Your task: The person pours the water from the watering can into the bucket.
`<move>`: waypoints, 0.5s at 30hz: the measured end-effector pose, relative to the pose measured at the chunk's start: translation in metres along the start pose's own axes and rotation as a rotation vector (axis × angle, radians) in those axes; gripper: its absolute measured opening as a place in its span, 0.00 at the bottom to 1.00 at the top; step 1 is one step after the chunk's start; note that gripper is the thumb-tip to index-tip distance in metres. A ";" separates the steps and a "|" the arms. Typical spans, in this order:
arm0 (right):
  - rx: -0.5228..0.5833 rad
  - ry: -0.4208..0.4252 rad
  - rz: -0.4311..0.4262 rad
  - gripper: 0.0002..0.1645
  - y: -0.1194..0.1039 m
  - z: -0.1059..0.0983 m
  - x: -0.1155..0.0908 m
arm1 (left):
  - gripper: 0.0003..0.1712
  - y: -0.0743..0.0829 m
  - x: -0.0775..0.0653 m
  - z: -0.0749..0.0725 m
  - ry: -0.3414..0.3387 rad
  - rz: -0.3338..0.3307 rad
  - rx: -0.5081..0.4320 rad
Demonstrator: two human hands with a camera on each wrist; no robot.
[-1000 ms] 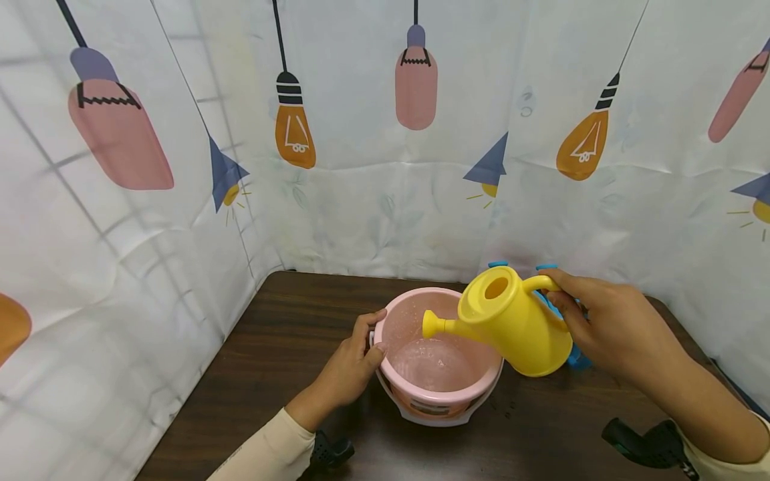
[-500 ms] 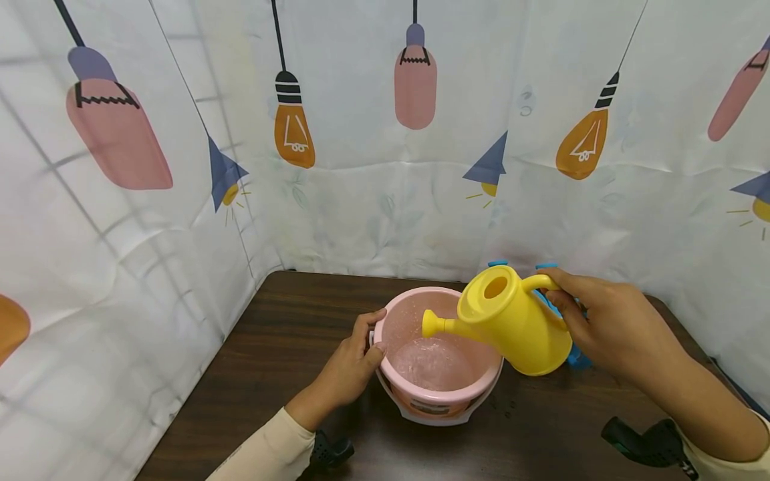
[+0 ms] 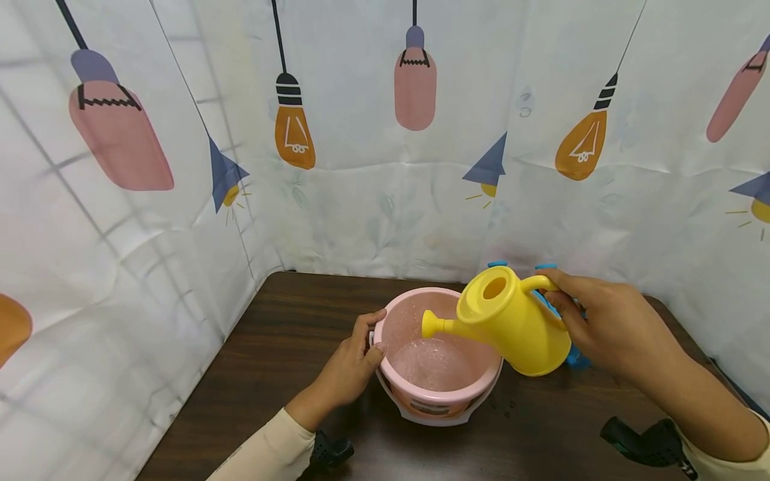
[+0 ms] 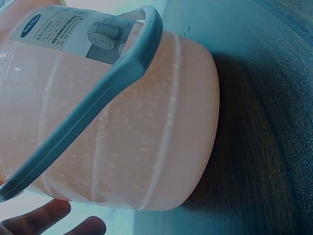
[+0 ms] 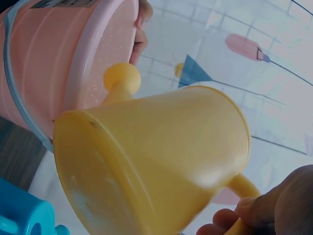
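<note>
A pink plastic bucket (image 3: 430, 394) stands upright on the dark wooden table, its pale carrying handle (image 4: 83, 115) hanging down the near side. My left hand (image 3: 345, 371) grips the bucket's left rim, with thumb and fingers at the edge. With my right hand (image 3: 601, 321) I hold a yellow watering can (image 3: 523, 327) by its handle, tilted left. The can's spout (image 3: 436, 324) points over the bucket's opening. Rippled water (image 3: 433, 364) shows at the bottom of the bucket. In the right wrist view, the watering can (image 5: 161, 156) hides part of the bucket.
Behind the watering can, partly hidden, is a blue plastic thing (image 3: 579, 357). A few drops (image 3: 510, 405) lie on the table (image 3: 289, 321) right of the bucket. A patterned white curtain (image 3: 373, 220) hangs behind and along the left side.
Both hands, the bucket and the tilted watering can keep nearly the same places. The ripples on the water inside the bucket have changed shape.
</note>
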State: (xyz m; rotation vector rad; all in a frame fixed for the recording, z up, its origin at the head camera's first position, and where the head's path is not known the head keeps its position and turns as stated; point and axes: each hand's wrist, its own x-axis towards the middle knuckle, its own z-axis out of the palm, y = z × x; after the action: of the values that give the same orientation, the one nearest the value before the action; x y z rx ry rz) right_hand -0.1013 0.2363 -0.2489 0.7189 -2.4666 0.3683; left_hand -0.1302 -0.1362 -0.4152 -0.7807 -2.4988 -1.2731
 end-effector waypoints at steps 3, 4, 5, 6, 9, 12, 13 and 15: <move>0.001 0.003 -0.005 0.22 0.000 0.000 0.000 | 0.31 0.000 0.000 0.000 -0.001 -0.001 -0.002; 0.002 0.005 -0.008 0.22 0.000 0.000 0.000 | 0.31 0.000 0.000 0.000 -0.001 -0.002 -0.002; 0.004 0.008 -0.011 0.22 0.000 0.001 0.000 | 0.31 0.000 0.000 0.000 0.001 -0.003 -0.002; 0.005 0.010 -0.013 0.22 0.000 0.001 0.001 | 0.31 0.000 0.000 0.000 0.002 -0.003 -0.002; 0.006 0.013 -0.016 0.23 0.000 0.001 0.001 | 0.30 0.000 0.000 0.001 0.001 -0.004 -0.004; 0.004 0.014 -0.017 0.23 -0.001 0.001 0.001 | 0.30 0.000 0.000 0.001 0.000 -0.009 -0.005; 0.001 0.015 -0.018 0.22 -0.001 0.001 0.001 | 0.30 0.000 0.000 0.001 -0.001 -0.011 -0.005; -0.004 0.015 -0.018 0.22 -0.001 0.001 0.001 | 0.31 0.001 0.000 0.001 -0.004 -0.018 -0.005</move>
State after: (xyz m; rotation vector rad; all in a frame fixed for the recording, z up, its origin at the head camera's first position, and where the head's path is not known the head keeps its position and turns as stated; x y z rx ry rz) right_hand -0.1018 0.2351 -0.2490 0.7340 -2.4443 0.3607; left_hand -0.1299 -0.1354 -0.4151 -0.7637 -2.5121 -1.2862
